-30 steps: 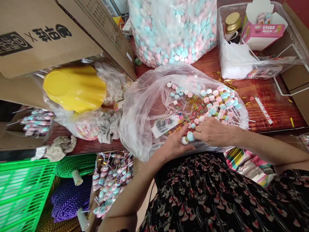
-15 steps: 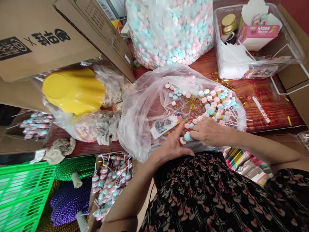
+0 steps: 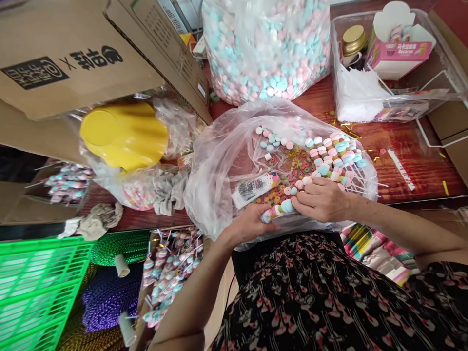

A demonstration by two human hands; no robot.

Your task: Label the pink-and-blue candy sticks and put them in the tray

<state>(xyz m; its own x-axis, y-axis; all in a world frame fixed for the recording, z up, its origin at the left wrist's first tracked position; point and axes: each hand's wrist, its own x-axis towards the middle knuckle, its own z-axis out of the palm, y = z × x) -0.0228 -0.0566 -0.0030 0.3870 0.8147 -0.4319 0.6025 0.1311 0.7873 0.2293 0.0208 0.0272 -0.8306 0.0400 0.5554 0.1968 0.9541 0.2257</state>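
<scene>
A left hand [image 3: 248,225] curls around a short row of pastel candy discs [image 3: 280,209] just inside a clear plastic bag [image 3: 215,195], while the right hand [image 3: 321,200] pinches the row's far end with its fingers pressed together. The work appears to be fitting discs onto a stick, though the hands partly hide it, and it calls for a steady pinch. Candy sticks [image 3: 329,158] lie farther inside the bag, and a sack of loose candy discs [image 3: 266,53] stands beyond it.
</scene>
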